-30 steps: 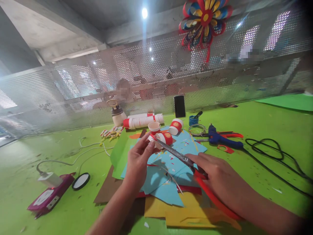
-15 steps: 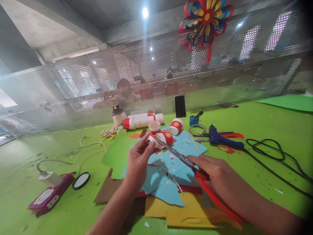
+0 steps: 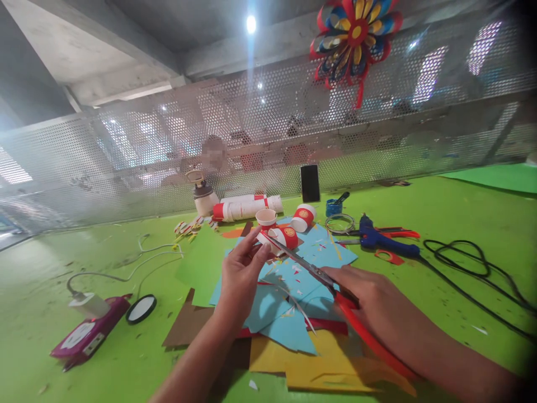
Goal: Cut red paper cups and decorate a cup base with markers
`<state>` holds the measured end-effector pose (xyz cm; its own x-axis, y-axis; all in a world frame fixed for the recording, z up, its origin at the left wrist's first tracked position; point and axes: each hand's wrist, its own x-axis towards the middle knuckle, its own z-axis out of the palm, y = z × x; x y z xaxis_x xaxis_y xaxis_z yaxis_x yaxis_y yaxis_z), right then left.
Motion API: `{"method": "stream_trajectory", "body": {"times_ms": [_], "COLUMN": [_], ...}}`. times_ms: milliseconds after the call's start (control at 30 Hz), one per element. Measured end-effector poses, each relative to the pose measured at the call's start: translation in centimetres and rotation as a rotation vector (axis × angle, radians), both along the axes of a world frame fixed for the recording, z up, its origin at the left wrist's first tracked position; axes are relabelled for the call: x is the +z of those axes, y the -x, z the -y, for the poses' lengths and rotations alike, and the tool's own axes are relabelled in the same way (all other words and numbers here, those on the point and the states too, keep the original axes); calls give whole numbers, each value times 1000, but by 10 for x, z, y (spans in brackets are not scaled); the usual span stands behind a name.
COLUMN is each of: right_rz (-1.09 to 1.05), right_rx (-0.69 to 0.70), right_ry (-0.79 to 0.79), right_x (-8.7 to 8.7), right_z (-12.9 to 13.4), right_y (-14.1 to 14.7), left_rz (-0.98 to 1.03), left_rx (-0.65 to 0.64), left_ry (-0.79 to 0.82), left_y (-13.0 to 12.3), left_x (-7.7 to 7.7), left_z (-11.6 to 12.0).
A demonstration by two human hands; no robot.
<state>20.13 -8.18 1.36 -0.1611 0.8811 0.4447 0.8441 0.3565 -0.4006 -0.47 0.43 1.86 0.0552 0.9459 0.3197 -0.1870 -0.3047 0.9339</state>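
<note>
My right hand [image 3: 369, 294] is closed round the red handles of a pair of scissors [image 3: 312, 268], whose blades point up and left. Between the thumb and fingers of my left hand [image 3: 241, 274] is a small piece of white and red paper [image 3: 263, 239], with the blade tips against it. Whether the blades are fully closed I cannot make out. Just behind the tips lies a red and white paper cup [image 3: 287, 237] on its side. Another cup [image 3: 266, 218] stands upright beyond it, and a third cup [image 3: 302, 217] lies to the right. Blue paper [image 3: 272, 322] strewn with scraps is under my hands.
A blue glue gun [image 3: 384, 243] with a black cord lies right, near a wire coil [image 3: 339, 224] and a blue jar [image 3: 334, 207]. Stacked cups [image 3: 247, 209], a spray bottle [image 3: 205, 198] and a phone [image 3: 310, 183] are at the back. A purple power strip [image 3: 90, 333] sits left.
Both hands stay nearly in place, the scissors still at the paper piece. The whole view has shifted very slightly.
</note>
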Motion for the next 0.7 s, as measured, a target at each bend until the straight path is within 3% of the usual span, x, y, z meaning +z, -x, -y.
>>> {"method": "stream_trajectory", "body": {"times_ms": [500,700], "right_rz": [-35,-23], "right_rx": [24,20], "right_ry": [77,50], "right_x": [11,7], "right_z": [5,2], "right_y": [3,1], "left_rz": [0,164], "left_rx": [45,-87], "left_ry": [-6,10], "left_y": [-3,-1], "left_x": [2,4], "left_z": [4,0]}}
